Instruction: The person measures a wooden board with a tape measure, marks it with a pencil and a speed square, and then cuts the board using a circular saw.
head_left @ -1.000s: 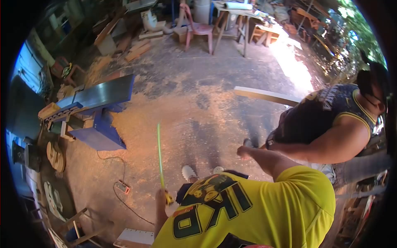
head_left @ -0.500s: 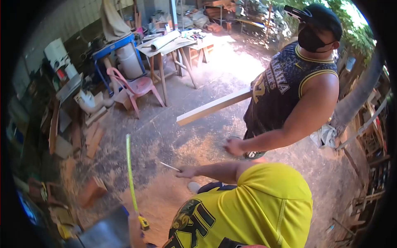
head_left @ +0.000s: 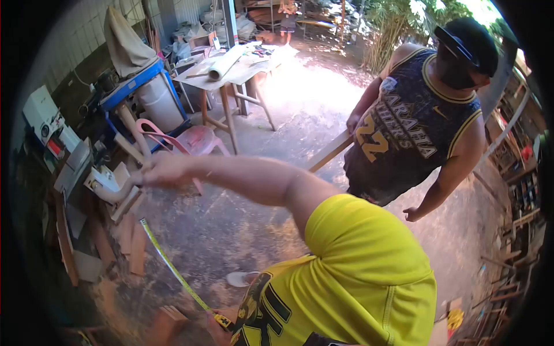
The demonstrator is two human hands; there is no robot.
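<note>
At the bottom, my left hand [head_left: 217,334] is closed on a yellow-and-black tape measure [head_left: 224,320]. Its yellow blade [head_left: 170,266] sticks out up and to the left over the floor, the free end touching nothing I can make out. My right arm stretches far across to the left. My right hand [head_left: 156,170] is smeared by motion, in front of the pink chair [head_left: 193,140] in the picture. Whether the thin pale stick is still in its fingers does not show.
A person in a dark jersey [head_left: 398,124] stands at the right, one hand at a squared timber [head_left: 331,151]. Behind is a worktable [head_left: 245,66] with a white roll [head_left: 226,62]. Wood offcuts [head_left: 137,248] lie at the left. Another person [head_left: 287,20] stands far back.
My right hand has swung up and left from low over the floor, where it held a thin pale stick. The tape measure has shifted right in the picture. The jersey wearer's head has tipped down.
</note>
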